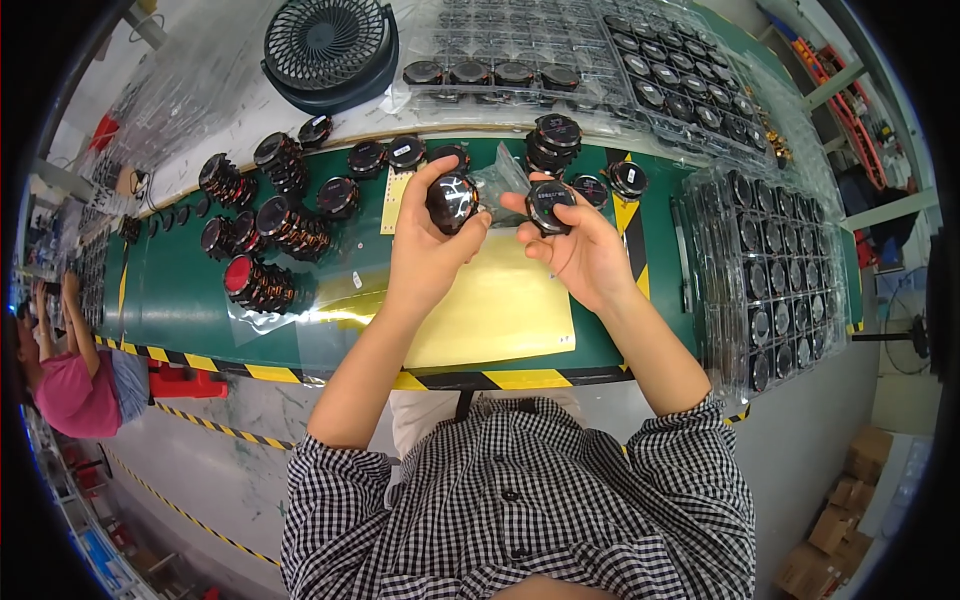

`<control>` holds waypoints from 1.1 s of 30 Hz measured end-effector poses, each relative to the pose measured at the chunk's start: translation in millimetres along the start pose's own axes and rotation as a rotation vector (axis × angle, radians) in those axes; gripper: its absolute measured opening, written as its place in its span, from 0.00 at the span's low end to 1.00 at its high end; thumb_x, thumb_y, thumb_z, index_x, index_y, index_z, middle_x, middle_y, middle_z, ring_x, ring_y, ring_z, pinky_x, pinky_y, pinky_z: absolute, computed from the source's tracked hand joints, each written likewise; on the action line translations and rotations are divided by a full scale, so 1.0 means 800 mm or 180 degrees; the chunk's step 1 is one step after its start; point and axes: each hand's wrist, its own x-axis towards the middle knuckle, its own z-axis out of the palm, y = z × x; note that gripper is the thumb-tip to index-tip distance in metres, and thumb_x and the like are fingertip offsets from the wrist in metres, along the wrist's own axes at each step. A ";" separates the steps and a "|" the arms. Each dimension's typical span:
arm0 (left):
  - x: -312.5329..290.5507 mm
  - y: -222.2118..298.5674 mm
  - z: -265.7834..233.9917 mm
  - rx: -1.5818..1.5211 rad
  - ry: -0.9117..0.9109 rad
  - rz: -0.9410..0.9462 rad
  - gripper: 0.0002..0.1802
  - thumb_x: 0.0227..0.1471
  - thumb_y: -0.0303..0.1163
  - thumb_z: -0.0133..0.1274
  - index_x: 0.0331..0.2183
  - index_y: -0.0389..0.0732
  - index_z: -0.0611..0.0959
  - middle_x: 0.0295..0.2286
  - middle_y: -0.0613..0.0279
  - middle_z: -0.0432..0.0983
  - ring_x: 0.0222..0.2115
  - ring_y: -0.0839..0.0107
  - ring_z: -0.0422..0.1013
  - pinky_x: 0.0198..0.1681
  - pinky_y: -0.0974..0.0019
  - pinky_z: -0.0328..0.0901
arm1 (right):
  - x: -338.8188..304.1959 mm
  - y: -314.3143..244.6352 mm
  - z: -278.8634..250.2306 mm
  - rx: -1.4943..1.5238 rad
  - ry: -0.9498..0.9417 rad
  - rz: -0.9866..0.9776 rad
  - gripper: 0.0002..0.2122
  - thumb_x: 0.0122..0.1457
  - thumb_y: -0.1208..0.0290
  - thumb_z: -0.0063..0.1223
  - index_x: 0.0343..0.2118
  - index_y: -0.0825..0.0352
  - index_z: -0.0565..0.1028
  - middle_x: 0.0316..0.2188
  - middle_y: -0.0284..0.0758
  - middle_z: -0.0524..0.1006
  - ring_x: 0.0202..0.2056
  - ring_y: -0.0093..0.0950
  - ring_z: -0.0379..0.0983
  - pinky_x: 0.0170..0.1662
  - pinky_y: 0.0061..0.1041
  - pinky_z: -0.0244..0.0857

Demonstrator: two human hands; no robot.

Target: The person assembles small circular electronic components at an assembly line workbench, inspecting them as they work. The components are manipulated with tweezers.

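Between the thumb and fingers of my left hand (424, 262) is a round black watch case (452, 202), its glossy face catching the light. My right hand (592, 258) grips a second black watch case (550, 206), which shows a flat disc with small pale print. Both are held apart, above a yellow sheet (490, 310) on the green bench mat. Behind them lies a crumpled clear plastic bag (503, 180). A stack of watch cases (555, 142) stands just beyond my right hand, with a loose watch case (628, 178) to its right.
Several stacks of watch cases (292, 228) stand at the left. A dark fan (330, 50) sits at the back. Clear trays of watch cases (785, 275) line the right; more trays (680, 75) lie behind. Striped tape (530, 379) marks the front edge. Another person (85, 385) works at far left.
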 end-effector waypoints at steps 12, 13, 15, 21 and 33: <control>0.000 -0.002 0.001 0.0125 0.0005 0.0073 0.33 0.46 0.16 0.55 0.53 0.40 0.64 0.35 0.65 0.67 0.29 0.82 0.66 0.27 0.78 0.63 | -0.002 0.000 0.006 -0.0163 0.0218 -0.0038 0.18 0.62 0.66 0.33 0.53 0.67 0.61 0.48 0.54 0.72 0.34 0.35 0.76 0.36 0.27 0.72; 0.000 -0.002 0.001 0.0126 0.0006 0.0073 0.33 0.46 0.16 0.55 0.53 0.40 0.64 0.35 0.65 0.67 0.29 0.82 0.66 0.27 0.78 0.63 | -0.002 0.000 0.006 -0.0169 0.0201 -0.0062 0.18 0.62 0.66 0.33 0.53 0.67 0.61 0.47 0.54 0.72 0.33 0.35 0.75 0.35 0.26 0.71; 0.000 -0.002 0.001 0.0128 0.0026 0.0094 0.32 0.46 0.16 0.55 0.53 0.40 0.64 0.35 0.65 0.68 0.29 0.82 0.66 0.27 0.78 0.63 | -0.003 -0.002 0.010 -0.0014 0.0140 -0.0031 0.18 0.62 0.67 0.33 0.53 0.67 0.62 0.47 0.54 0.72 0.33 0.34 0.75 0.35 0.26 0.71; 0.000 -0.002 0.002 0.0127 0.0008 0.0082 0.32 0.46 0.17 0.55 0.53 0.39 0.64 0.34 0.65 0.68 0.28 0.82 0.66 0.26 0.78 0.63 | -0.003 -0.001 0.009 -0.0059 0.0135 -0.0045 0.17 0.62 0.65 0.33 0.52 0.66 0.62 0.47 0.53 0.72 0.32 0.33 0.75 0.35 0.26 0.71; -0.002 -0.002 0.007 0.0213 0.0078 0.0219 0.29 0.47 0.17 0.52 0.52 0.36 0.65 0.23 0.65 0.67 0.17 0.81 0.63 0.19 0.76 0.57 | 0.001 0.000 -0.006 0.0663 0.0111 0.0243 0.19 0.63 0.59 0.35 0.55 0.59 0.63 0.47 0.44 0.70 0.34 0.30 0.66 0.37 0.24 0.63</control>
